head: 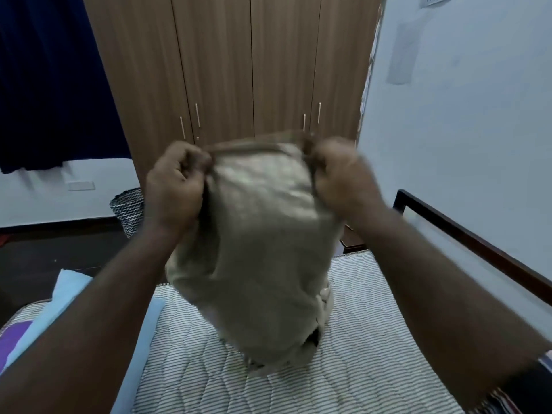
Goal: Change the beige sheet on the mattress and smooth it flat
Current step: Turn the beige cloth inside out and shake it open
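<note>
The beige sheet (263, 234) hangs bunched in the air above the bare striped mattress (358, 339). My left hand (176, 183) grips its top edge on the left side, fingers curled round the hem. My right hand (337, 177) grips the same edge on the right. The hem is stretched taut between both fists at about chest height. The sheet's lower end droops down and touches the mattress near its middle. Both hands are slightly blurred.
A light blue pillow (71, 297) lies on the mattress's left side, with purple cloth (12, 339) beside it. A dark bed rail (466, 234) runs along the right wall. A wooden wardrobe (239, 70) stands ahead, with a patterned basket (127, 209) on the floor at left.
</note>
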A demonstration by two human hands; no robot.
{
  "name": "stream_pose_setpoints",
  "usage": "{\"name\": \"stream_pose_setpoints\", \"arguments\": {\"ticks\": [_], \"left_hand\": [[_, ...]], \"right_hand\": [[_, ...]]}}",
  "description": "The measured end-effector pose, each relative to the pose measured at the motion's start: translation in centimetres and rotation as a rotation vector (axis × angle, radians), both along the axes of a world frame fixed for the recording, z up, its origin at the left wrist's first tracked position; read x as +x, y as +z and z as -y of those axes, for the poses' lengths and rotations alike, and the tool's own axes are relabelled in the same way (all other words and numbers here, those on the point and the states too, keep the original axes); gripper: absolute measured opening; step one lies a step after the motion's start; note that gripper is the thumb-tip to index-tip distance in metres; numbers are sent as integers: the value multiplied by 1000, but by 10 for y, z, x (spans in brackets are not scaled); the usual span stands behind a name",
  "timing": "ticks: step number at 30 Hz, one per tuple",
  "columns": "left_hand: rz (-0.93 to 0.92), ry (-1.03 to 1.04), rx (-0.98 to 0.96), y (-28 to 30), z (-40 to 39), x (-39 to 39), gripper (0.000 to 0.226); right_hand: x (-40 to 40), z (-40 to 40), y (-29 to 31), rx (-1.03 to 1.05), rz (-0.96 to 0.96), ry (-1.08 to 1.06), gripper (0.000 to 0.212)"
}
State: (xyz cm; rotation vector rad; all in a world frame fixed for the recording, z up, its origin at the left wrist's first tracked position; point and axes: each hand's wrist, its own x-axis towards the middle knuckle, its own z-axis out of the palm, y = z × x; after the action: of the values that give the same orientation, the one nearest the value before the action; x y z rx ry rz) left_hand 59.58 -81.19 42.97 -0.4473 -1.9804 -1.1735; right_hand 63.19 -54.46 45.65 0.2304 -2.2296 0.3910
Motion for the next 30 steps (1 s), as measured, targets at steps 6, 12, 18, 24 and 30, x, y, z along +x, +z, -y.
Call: {"name": "stream_pose_setpoints", "arguments": {"ticks": [6,12,18,24,30], "left_hand": [[126,-15,-96,-14,8,1,8],[172,-29,-68,-8,6,1,12],[202,-123,-70,-27,2,-1,14],[277,-56,-114,-34,6,-7,15],[349,-134,-38,-56,1,-10,12]], "right_hand": [[-3,-21,-10,-54,185,-35,21],[6,0,-26,66,310,-26,22],[6,-22,6,-102,-157,-47,30],[10,-18,-58,66,565,-29,22],[11,-19,-22,-155,-142,97,27]]}}
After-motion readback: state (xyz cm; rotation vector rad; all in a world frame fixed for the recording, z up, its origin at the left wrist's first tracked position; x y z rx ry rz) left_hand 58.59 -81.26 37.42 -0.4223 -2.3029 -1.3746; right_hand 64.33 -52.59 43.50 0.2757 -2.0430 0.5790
